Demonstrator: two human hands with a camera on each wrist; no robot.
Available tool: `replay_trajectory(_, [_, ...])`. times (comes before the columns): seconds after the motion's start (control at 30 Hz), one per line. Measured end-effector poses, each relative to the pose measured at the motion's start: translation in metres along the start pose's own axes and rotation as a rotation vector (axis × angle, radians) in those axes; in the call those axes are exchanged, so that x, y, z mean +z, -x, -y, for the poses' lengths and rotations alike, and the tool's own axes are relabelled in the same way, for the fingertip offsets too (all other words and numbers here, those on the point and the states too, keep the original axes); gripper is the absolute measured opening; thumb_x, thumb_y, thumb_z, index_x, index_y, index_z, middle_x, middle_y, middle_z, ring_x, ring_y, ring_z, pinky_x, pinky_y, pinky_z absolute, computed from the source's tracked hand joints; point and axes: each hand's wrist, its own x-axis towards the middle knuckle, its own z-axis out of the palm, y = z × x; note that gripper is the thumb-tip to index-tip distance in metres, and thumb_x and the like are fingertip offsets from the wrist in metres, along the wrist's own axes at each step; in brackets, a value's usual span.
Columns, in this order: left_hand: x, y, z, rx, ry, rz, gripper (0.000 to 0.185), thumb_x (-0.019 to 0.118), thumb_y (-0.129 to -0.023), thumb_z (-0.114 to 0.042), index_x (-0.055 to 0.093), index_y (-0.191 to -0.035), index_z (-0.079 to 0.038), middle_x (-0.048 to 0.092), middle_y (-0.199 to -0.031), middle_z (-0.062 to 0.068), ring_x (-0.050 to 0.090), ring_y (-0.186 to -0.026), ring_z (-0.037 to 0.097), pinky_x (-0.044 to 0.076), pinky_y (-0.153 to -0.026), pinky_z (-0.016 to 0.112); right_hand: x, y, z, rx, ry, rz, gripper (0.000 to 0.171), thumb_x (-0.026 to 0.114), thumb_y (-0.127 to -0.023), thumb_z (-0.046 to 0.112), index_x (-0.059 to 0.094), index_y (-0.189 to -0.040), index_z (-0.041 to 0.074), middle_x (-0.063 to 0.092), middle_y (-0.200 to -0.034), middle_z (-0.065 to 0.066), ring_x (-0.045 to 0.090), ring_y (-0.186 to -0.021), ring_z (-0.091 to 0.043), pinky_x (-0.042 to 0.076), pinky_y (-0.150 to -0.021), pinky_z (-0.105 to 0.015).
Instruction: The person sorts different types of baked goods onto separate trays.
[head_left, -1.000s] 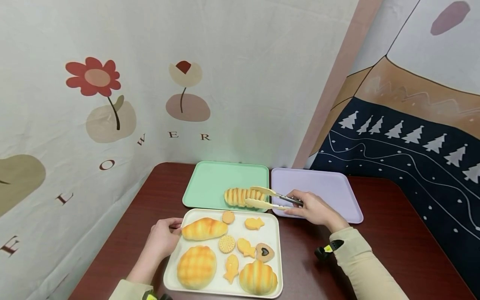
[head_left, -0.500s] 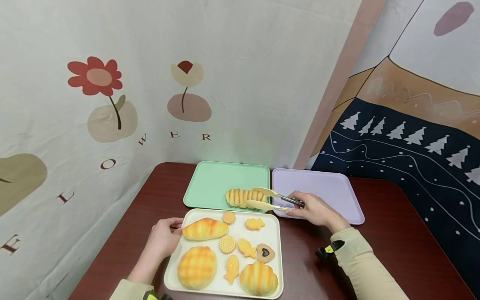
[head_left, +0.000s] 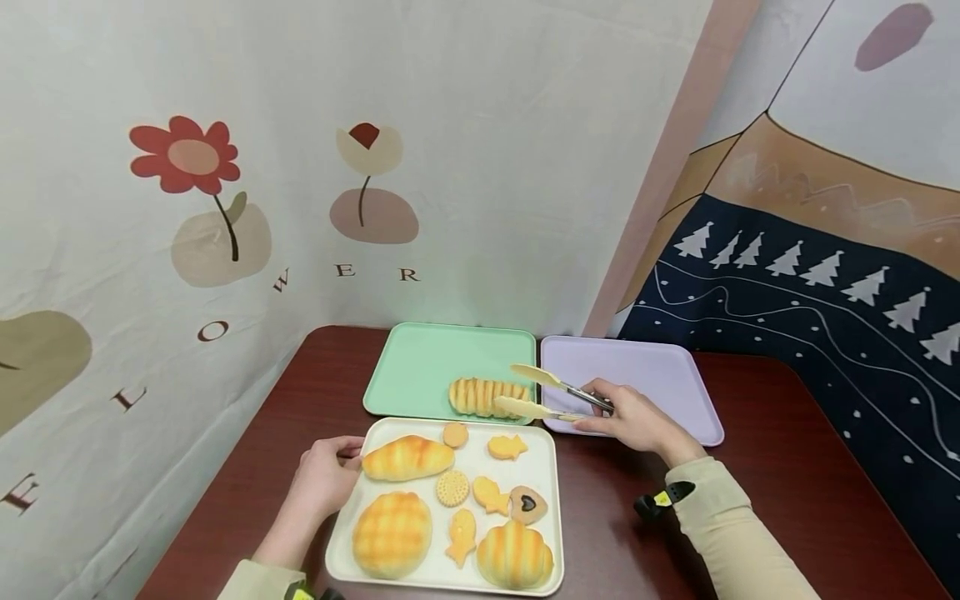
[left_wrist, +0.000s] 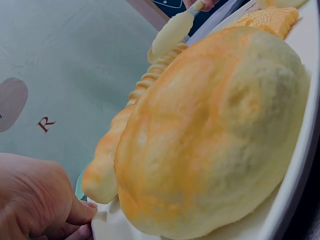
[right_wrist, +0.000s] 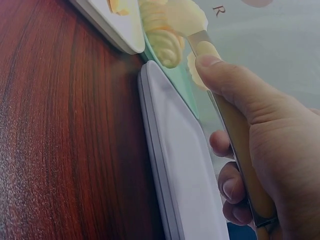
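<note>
Trays [head_left: 465, 577] numbered three, breads four, cookies six; right hand [head_left: 633, 419] gripped tongs [head_left: 543, 393], spread around ridged loaf [head_left: 487, 395]; left hand [head_left: 322, 477] fingers pinched white tray's edge.

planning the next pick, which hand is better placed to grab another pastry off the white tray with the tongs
Right. The right hand already grips the tongs, their tips open beside the ridged bread on the green tray. The left hand only holds the white tray edge.

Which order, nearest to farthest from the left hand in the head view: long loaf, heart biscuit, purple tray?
1. Long loaf, beside the left hand, cream tray's left.
2. Heart biscuit, tray's right.
3. Purple tray, far right.
</note>
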Motion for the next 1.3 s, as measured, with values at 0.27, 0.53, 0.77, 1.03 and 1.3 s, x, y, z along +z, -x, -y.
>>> replay_trajectory(0.27, [-0.001,0.0,0.0,0.0,-0.002,0.005,0.029,0.069,-0.097,-0.009,0.076,-0.124,-0.001,0.075,-0.101,0.005,0.069,-0.1,0.029,0.053,-0.088,0.052,-0.007,0.006,0.006,0.003,-0.004,-0.016,0.052,0.083,-0.09,0.049,0.068,-0.124,0.014,0.058,-0.084,0.007,0.055,-0.075,-0.016,0.046,-0.064,-0.032])
replay_trajectory(0.53, [0.0,0.0,-0.002,0.003,0.001,0.009,0.029,0.069,-0.097,-0.008,0.076,-0.124,-0.001,0.075,-0.101,0.005,0.069,-0.098,0.028,0.054,-0.087,0.051,-0.022,0.019,0.019,0.0,-0.034,-0.043,0.054,0.085,-0.087,0.052,0.061,-0.125,0.021,0.056,-0.086,0.004,0.05,-0.067,-0.014,0.043,-0.057,-0.03])
replay_trajectory(0.77, [0.0,-0.002,0.0,0.014,0.01,0.013,0.029,0.069,-0.096,-0.007,0.076,-0.123,0.001,0.075,-0.1,0.006,0.07,-0.096,0.027,0.055,-0.086,0.049,-0.034,0.033,0.033,0.016,-0.001,-0.036,0.062,0.085,-0.086,0.053,0.058,-0.129,0.018,0.056,-0.088,0.003,0.051,-0.07,-0.015,0.042,-0.057,-0.029])
replay_trajectory(1.03, [-0.001,-0.002,0.001,0.021,-0.001,0.011,0.029,0.069,-0.096,-0.008,0.076,-0.122,0.0,0.075,-0.1,0.006,0.069,-0.099,0.03,0.054,-0.088,0.052,-0.046,0.048,0.048,-0.009,0.038,-0.048,0.069,0.085,-0.085,0.056,0.056,-0.133,0.015,0.056,-0.092,-0.001,0.049,-0.069,-0.013,0.041,-0.054,-0.028])
replay_trajectory(1.3, [-0.002,-0.001,0.001,0.024,-0.006,0.002,0.028,0.068,-0.096,-0.007,0.077,-0.122,0.0,0.075,-0.1,0.007,0.069,-0.099,0.03,0.053,-0.088,0.053,-0.051,0.066,0.062,-0.051,0.052,-0.066,0.079,0.085,-0.083,0.058,0.055,-0.143,0.016,0.054,-0.095,0.004,0.049,-0.067,-0.011,0.043,-0.053,-0.026])
